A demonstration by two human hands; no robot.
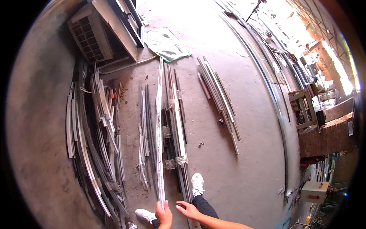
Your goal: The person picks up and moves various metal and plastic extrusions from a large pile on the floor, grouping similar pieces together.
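My left hand (pixel 164 215) is closed around the near end of a long, pale metal profile (pixel 159 126). The profile stretches away from me, its far end reaching a crumpled whitish plastic sheet (pixel 167 44) on the floor. Just right of that near end, my right hand (pixel 187 210) is held with its fingers apart and nothing in it. Beside the held profile lies a bundle of long profiles (pixel 177 126), wrapped in clear film in places. Thinner dark and silver strips (pixel 145 118) lie on its left.
Many metal strips (pixel 82 141) lie along the left wall. A separate stack of profiles (pixel 221 99) rests right of centre, near small dark bits (pixel 201 144). A box-like unit with a grid front (pixel 85 36) stands far left. Long rails (pixel 267 84) and a brown bench (pixel 328 139) line the right.
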